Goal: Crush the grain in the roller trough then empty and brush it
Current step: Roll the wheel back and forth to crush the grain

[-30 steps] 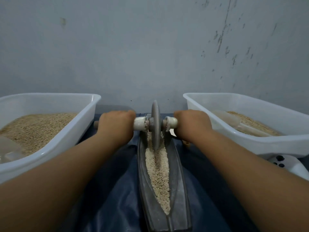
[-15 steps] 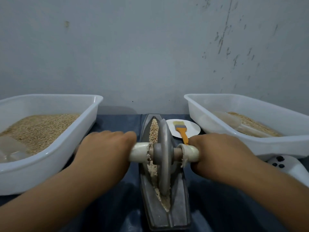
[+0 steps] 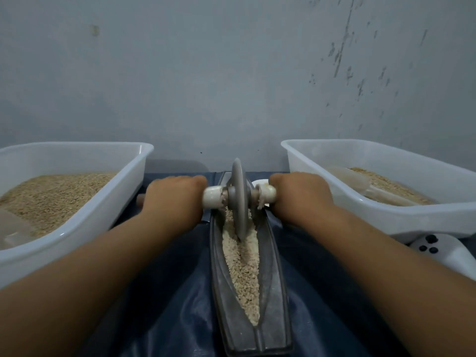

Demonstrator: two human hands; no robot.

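A long grey boat-shaped trough point(image 3: 274, 292) lies lengthwise in front of me on a dark blue cloth. Pale crushed grain point(image 3: 244, 269) fills its groove. A grey roller disc point(image 3: 239, 199) stands upright in the far part of the groove on a white-ended axle. My left hand point(image 3: 172, 199) grips the axle's left handle. The axle's right handle is held in my right hand point(image 3: 301, 194). Both arms are stretched forward.
A white tub of whole grain point(image 3: 77, 186) stands at the left. Another white tub point(image 3: 386, 186) at the right holds grain and a clear scoop point(image 3: 360, 184). A white plate's edge point(image 3: 260, 182) peeks out behind the roller. A white controller point(image 3: 435, 249) lies at the right.
Half a second ago the roller was at the near end of the trough; both hands have pushed it to the far end, hiding the brush on the plate.
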